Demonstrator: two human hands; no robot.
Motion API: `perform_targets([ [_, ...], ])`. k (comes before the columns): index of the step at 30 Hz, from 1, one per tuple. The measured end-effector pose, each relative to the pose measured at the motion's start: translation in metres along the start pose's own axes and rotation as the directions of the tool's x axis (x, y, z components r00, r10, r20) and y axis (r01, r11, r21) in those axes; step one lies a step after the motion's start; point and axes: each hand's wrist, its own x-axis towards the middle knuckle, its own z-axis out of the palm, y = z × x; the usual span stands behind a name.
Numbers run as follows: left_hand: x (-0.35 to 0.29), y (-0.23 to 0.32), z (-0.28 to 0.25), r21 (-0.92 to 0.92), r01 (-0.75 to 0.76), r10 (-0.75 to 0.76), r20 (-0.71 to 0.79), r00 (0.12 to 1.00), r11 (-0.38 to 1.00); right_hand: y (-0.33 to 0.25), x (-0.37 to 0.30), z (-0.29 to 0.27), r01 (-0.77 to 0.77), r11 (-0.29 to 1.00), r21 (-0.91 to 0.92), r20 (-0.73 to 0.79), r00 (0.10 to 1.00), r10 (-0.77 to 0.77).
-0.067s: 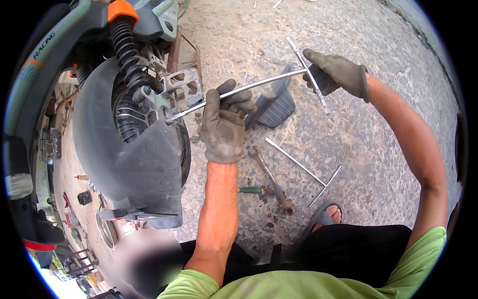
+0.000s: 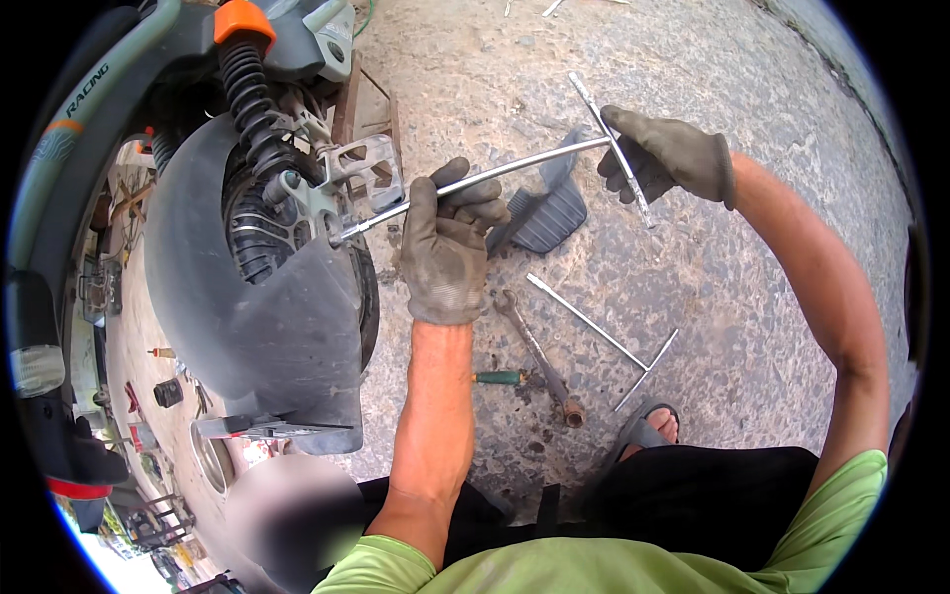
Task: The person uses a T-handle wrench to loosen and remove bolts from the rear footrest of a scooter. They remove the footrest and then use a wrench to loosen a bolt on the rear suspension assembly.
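A long silver T-handle wrench [image 2: 534,159] slants from the scooter's rear end toward the right. Its socket end meets the part beside the wheel, at the edge of the dark mudguard [image 2: 287,337]. My gloved left hand [image 2: 445,247] is palm up, with the shaft lying between thumb and curled fingers. At the far end, my gloved right hand [image 2: 678,153] is at the crossbar with thumb and fingers apart. Some of its fingers reach past the bar; whether they press on it I cannot tell.
On the rough concrete lie a second T-handle wrench [image 2: 594,322], a rusty spanner [image 2: 534,346], a green-handled tool [image 2: 500,377] and a black plastic part [image 2: 554,218]. My sandalled foot [image 2: 658,426] is close by. A black shock absorber [image 2: 252,104] rises above the wheel.
My right hand has shifted slightly at the crossbar, its fingers now reaching farther left past the bar. My left hand and the wrench look the same.
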Motion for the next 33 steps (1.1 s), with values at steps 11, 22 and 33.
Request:
perform_targets([
  [11, 0.001, 0.003, 0.0, 0.063, -0.069, 0.066, 0.048, 0.997, 0.996, -0.009, 0.008, -0.001, 0.661, 0.01, -0.75, 0.276, 0.327, -0.904],
  [22, -0.013, -0.01, -0.016, 0.149, 0.008, -0.008, -0.005, 1.0, 0.989, 0.047, 0.019, -0.018, 0.239, 0.965, -0.108, -0.014, 0.97, -0.241],
  [33, -0.072, -0.094, -0.101, 0.112, 0.524, -0.454, -0.37, 0.811, 0.844, 0.109, 0.029, 0.021, -0.325, 0.644, -0.692, 0.098, 0.843, 0.53],
])
